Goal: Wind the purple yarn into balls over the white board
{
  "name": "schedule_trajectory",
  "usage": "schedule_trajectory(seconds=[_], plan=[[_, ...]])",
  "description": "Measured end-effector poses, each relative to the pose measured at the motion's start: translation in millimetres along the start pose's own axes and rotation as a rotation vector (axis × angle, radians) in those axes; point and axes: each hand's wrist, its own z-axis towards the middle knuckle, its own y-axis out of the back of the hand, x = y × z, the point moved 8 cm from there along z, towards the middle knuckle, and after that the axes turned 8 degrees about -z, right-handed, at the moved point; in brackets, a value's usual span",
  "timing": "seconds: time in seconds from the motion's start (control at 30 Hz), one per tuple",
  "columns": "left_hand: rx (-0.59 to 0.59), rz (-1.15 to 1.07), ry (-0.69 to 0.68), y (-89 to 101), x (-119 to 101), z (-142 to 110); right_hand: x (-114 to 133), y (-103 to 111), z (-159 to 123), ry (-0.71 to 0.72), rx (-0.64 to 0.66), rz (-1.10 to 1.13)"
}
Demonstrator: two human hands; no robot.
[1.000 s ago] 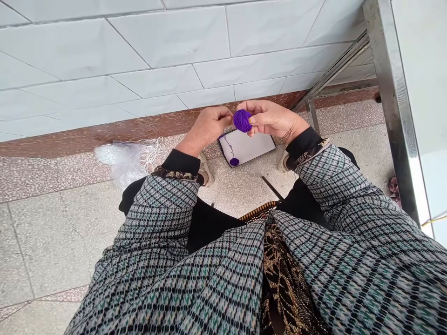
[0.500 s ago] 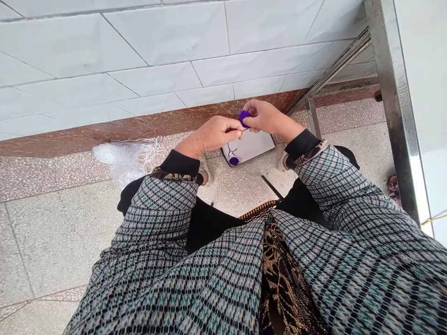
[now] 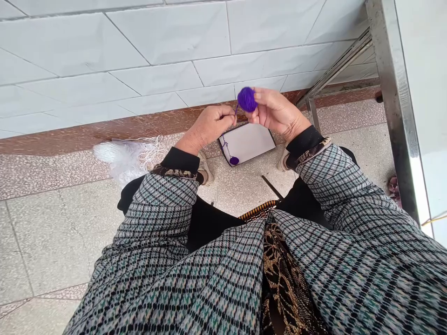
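My right hand (image 3: pixel 275 111) holds a small purple yarn ball (image 3: pixel 247 99) at its fingertips, raised in front of the tiled wall. My left hand (image 3: pixel 208 126) is closed in a pinch on the purple strand (image 3: pixel 236 110) that runs up to the ball. Below my hands a white board (image 3: pixel 249 141) lies on the floor between my feet. A second, smaller purple yarn ball (image 3: pixel 234 160) rests on its near corner, with a thin purple thread trailing up from it.
A heap of white netting and cord (image 3: pixel 129 156) lies on the floor at left by the wall base. A steel table leg (image 3: pixel 393 102) and frame stand at right. A dark stick (image 3: pixel 272 188) lies by my right knee.
My right hand has lifted and turned the purple yarn ball, which now shows fully above the fingers. My left hand stays pinched on the strand just left of it.
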Motion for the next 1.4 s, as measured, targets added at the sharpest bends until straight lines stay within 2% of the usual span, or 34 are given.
schedule_trajectory(seconds=[0.13, 0.2, 0.27, 0.33, 0.37, 0.5, 0.6, 0.67, 0.73, 0.8, 0.97, 1.07, 1.17, 1.23, 1.3, 1.33, 1.4], plan=[[0.077, -0.013, -0.008, -14.8, -4, -3, 11, 9, -4, -0.003, -0.304, 0.124], [0.136, 0.009, -0.013, -21.6, -8, -6, 16, 8, -8, -0.011, -0.413, 0.124], [0.188, 0.036, -0.017, -25.2, -12, -9, 17, 9, -12, -0.058, -0.479, -0.018], [0.193, 0.049, -0.025, -22.4, -15, -10, 12, 15, -13, -0.157, -0.496, -0.282], [0.173, 0.048, -0.031, -18.4, -16, -10, 8, 17, -12, -0.207, -0.465, -0.425], [0.034, 0.011, -0.022, 2.7, -13, -6, -14, 5, -3, -0.227, 0.023, -0.565], [0.011, -0.04, -0.003, 5.7, -6, -3, -19, -3, -5, -0.189, 0.262, -0.453], [0.041, -0.088, -0.003, 0.3, -3, -2, -13, -6, -6, -0.121, 0.313, -0.321], [0.059, -0.135, 0.004, -5.2, -1, -2, -5, -6, -7, -0.057, 0.265, -0.224], [0.045, -0.168, 0.026, -7.4, 0, -3, 3, -4, -8, -0.024, 0.149, -0.173], [-0.074, -0.226, 0.053, -2.6, -2, -5, 15, -6, -13, -0.04, -0.063, -0.022], [-0.12, -0.206, 0.046, -5.1, -4, -4, 24, -4, -13, 0.014, -0.175, 0.006], [-0.037, -0.086, 0.031, -18.6, -9, -3, 25, 1, -10, 0.041, -0.276, 0.011], [0.075, -0.011, 0.008, -29.4, -14, -5, 17, 8, -8, -0.032, -0.373, -0.073], [0.134, 0.038, -0.021, -32.4, -20, -8, 6, 18, -7, -0.135, -0.445, -0.27], [0.127, 0.051, -0.035, -29.8, -22, -8, 0, 21, -6, -0.184, -0.437, -0.386], [0.046, 0.065, -0.054, -17.3, -23, -8, -10, 15, 0, -0.206, -0.271, -0.453]])
